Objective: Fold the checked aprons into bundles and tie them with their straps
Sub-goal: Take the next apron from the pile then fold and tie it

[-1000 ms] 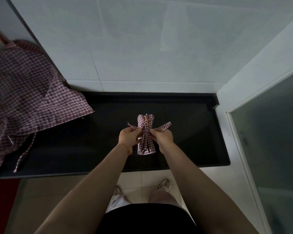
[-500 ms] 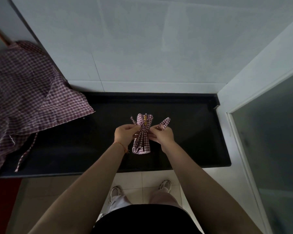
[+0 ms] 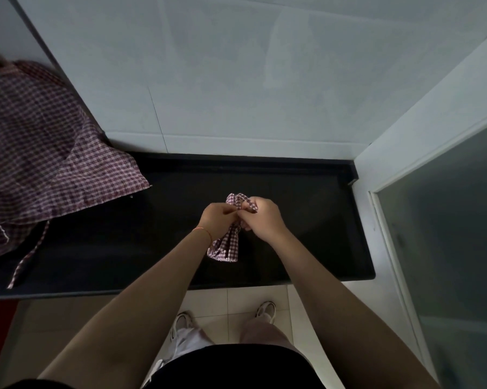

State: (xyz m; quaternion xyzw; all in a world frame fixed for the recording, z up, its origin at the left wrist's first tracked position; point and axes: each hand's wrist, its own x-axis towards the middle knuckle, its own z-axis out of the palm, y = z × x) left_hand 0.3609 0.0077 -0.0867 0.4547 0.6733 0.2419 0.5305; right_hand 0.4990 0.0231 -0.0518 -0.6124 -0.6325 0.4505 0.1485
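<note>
A small rolled bundle of red-and-white checked apron [image 3: 227, 247] lies on the black counter [image 3: 306, 220], its near end fanned out and its far end hidden by my fingers. My left hand [image 3: 218, 220] and my right hand [image 3: 262, 217] meet over the bundle's middle. Each pinches a checked strap end there. A loop of strap [image 3: 240, 199] sticks up just beyond my right fingers.
A large unfolded checked apron [image 3: 40, 153] is heaped at the counter's left end, one strap [image 3: 29, 254] trailing toward the front edge. White wall tiles stand behind the counter, a frosted glass door [image 3: 447, 234] to the right. My shoes show on the floor tiles below.
The strap ends stuck out to both sides before; my hands have drawn together over the bundle and the straps are now gathered between my fingers. The bundle has tilted slightly.
</note>
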